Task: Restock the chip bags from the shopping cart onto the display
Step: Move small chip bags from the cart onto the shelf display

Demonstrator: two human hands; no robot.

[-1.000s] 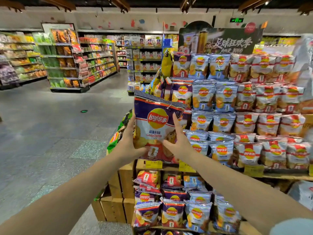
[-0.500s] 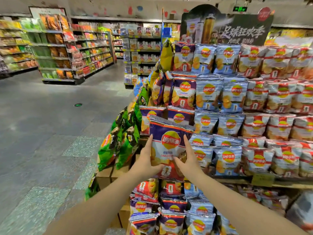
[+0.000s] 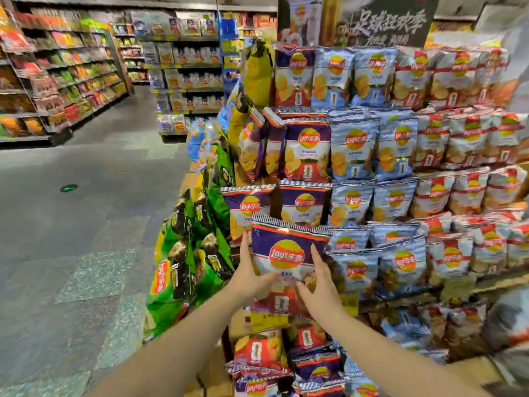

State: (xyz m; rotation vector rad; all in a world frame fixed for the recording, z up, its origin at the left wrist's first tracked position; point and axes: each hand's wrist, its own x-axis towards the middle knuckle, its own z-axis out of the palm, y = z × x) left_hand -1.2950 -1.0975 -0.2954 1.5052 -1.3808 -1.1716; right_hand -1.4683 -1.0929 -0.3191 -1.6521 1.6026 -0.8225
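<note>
Fingers of the left hand (image 3: 248, 273) lie straight along the left edge of the purple chip bag (image 3: 286, 253); the right hand (image 3: 319, 282) presses its right edge, fingers extended. The bag stands upright against the display (image 3: 458, 285), light-blue bags (image 3: 380, 265) at three o'clock.

left hand (image 3: 248, 277): arm extended, fingers straight, pressing inward | right hand (image 3: 320, 277): arm extended, fingers straight, pressing inward
</note>
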